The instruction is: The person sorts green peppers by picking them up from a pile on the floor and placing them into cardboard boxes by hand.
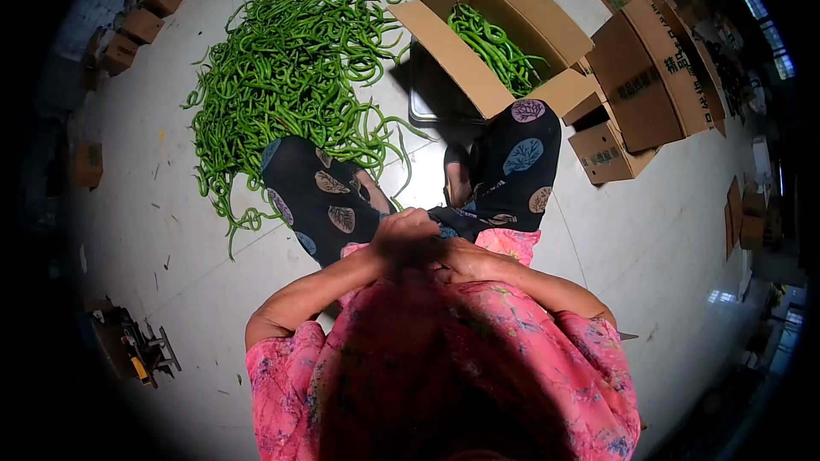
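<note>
Two hands were seen here, close together: left hand (403, 225) and right hand (467, 259) held at waist, near patterned trousers (523, 158), shadow thrown across both; fingers were half hidden, so whether clenched or released could not be told. Green peppers (278, 77) were heaped on pale floor (192, 277), ahead and left, with strays scattered toward metal-rimmed platform (425, 102). More peppers (495, 51) were packed inside open carton (453, 55), set on platform ahead. Brown boxes (636, 81) were piled at right.
</note>
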`<state>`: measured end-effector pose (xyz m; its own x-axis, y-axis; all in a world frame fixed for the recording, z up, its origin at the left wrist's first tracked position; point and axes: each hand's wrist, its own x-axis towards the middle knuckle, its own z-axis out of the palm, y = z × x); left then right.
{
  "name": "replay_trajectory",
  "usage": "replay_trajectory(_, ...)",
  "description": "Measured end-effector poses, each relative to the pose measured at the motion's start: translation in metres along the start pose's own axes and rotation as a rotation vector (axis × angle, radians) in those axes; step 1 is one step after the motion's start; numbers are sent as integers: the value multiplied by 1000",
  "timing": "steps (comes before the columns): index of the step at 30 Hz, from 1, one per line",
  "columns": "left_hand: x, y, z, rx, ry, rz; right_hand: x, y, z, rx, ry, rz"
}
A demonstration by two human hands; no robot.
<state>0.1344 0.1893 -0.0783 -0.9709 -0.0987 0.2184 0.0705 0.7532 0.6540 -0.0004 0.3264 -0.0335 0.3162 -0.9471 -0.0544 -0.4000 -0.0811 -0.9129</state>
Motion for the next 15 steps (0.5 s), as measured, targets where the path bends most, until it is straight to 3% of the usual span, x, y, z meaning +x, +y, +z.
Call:
replay_trajectory(4,-5,-3,11,35,63,-38,-2,-11,-4,-43,-47,181)
replay_trajectory(7,-6,-1,16,192,17,-88,-8,-7,1,-256,-128,353)
replay_trajectory(9,-3,6,17,352,-49,-126,-11,-9,0,-354,-86,304)
replay_trajectory(12,-4,6,12,268,3,-63,-11,-14,-1,-486,-104,300)
replay_trajectory(15,-2,12,5,182,-36,-74,2,-18,1,-564,-324,459)
